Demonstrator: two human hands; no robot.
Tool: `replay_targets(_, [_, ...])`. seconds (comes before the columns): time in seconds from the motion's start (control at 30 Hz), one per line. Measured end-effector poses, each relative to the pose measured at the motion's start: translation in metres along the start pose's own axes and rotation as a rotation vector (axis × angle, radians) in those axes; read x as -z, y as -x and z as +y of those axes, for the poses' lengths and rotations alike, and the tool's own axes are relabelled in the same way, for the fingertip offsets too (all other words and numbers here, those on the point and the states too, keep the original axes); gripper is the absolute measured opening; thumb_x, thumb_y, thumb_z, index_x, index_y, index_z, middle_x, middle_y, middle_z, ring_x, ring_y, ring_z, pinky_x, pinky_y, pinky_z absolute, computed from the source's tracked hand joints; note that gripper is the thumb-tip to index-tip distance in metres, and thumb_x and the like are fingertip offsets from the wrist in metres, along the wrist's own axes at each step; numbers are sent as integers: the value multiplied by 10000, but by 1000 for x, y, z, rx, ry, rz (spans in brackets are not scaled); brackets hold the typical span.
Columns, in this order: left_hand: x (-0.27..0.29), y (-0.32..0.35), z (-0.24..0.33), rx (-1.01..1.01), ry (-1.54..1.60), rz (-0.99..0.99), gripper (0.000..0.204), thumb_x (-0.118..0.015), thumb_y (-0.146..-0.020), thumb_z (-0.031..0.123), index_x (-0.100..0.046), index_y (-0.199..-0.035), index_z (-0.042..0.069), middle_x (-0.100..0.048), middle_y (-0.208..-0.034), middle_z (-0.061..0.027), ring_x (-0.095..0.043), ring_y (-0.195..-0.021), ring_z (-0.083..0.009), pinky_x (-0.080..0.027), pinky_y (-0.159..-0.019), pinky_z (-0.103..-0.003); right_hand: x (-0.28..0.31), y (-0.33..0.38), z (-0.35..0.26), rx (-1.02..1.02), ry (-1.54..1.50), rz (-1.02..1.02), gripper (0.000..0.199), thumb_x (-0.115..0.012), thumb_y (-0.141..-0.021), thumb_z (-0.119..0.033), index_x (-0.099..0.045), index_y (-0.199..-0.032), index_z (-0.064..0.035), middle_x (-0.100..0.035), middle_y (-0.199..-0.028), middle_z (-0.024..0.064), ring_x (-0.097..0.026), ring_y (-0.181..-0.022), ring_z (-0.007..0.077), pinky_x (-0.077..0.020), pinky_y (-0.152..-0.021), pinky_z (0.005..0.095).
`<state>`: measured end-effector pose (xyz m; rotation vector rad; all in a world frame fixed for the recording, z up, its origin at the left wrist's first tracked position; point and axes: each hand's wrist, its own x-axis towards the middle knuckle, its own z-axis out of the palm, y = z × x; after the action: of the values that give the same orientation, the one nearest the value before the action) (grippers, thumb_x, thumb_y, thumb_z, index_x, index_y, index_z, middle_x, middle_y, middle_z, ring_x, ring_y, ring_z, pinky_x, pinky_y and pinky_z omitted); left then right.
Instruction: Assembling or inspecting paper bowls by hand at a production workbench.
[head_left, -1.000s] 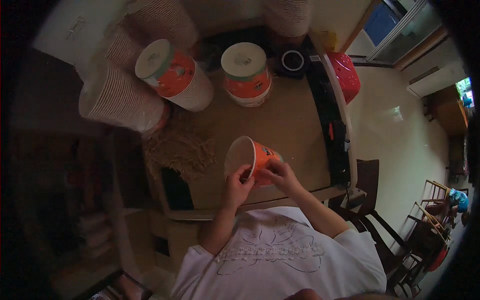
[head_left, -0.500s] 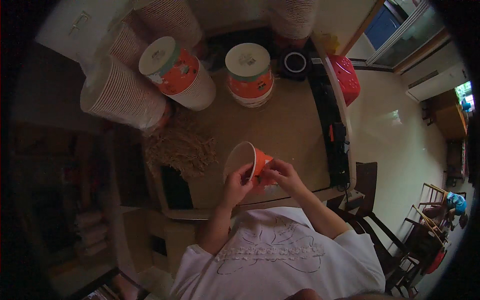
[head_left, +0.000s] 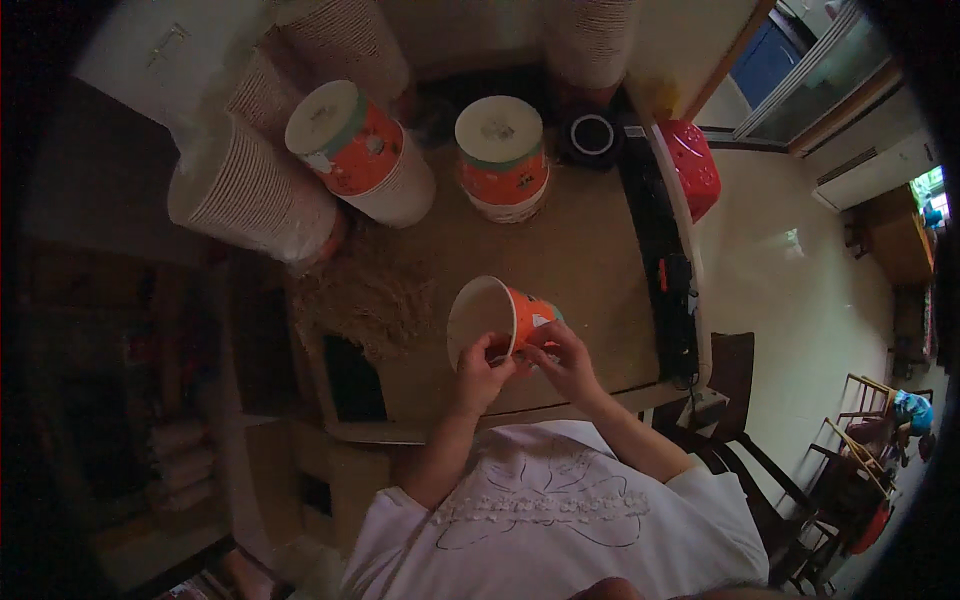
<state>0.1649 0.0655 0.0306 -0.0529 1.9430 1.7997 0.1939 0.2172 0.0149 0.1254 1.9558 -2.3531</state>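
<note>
I hold an orange and white paper bucket (head_left: 500, 312) on its side over the brown table (head_left: 590, 270), its open white mouth turned toward the left. My left hand (head_left: 484, 368) grips the rim from below. My right hand (head_left: 560, 355) pinches the bucket's orange wall near the rim. Both hands touch the bucket and nearly meet under it.
Two stacks of orange buckets (head_left: 362, 150) (head_left: 502, 158) stand at the table's back. Tall stacks of ribbed paper cups (head_left: 250, 195) lie at the left. A heap of tan strings (head_left: 355, 295) sits beside them. A roll of tape (head_left: 592, 133), a red basket (head_left: 692, 165) and a chair (head_left: 745, 440) are at the right.
The bucket and both hands stay in nearly the same place; the fingers have shifted slightly along the rim.
</note>
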Motion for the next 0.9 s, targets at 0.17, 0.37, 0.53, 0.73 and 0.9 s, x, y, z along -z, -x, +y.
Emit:
replay_targets(0.17, [-17, -3, 5, -71, -82, 104, 192, -523, -720, -50, -499, -906, -8, -578, -870, -68, -571, -806, -123, -479, -688, -242, -9, -7, -10, 181, 364, 195, 87, -609, -762, -36, -529, -791, -17, -531, -807, 39, -545, -740, 117, -475, -640, 261])
replay_targets(0.37, [-20, -10, -1, -99, -137, 159, 160, -522, -729, -47, -492, -879, 1, -580, -827, -49, -563, -765, -109, -479, -677, -243, 4, -13, 0, -121, 142, 283, 77, -588, -771, -34, -532, -821, -18, -541, -812, 44, -567, -762, 127, -490, -636, 267])
replay_targets(0.53, [-17, -15, -11, -148, -71, 125, 213, -520, -748, -39, -531, -957, 0, -594, -861, -46, -577, -778, -113, -479, -688, -245, 18, -12, -2, -61, 94, 51, 49, -544, -804, -50, -519, -823, -13, -550, -751, 41, -557, -717, 112, -477, -660, 267])
replay_targets(0.73, [-18, -11, -9, -120, 0, 54, 261, -505, -764, -44, -548, -1019, -6, -606, -882, -52, -582, -822, -113, -475, -718, -240, 26, -18, -9, -143, 158, -113, 66, -561, -798, -51, -522, -827, -6, -519, -814, 25, -541, -772, 111, -462, -711, 264])
replay_targets(0.9, [-18, -13, -16, -120, -26, 57, 262, -503, -757, -54, -550, -1009, 1, -612, -855, -54, -584, -821, -112, -475, -722, -242, 27, -18, -9, -157, 120, -123, 75, -571, -794, -55, -530, -836, -7, -503, -849, 25, -535, -807, 114, -461, -718, 269])
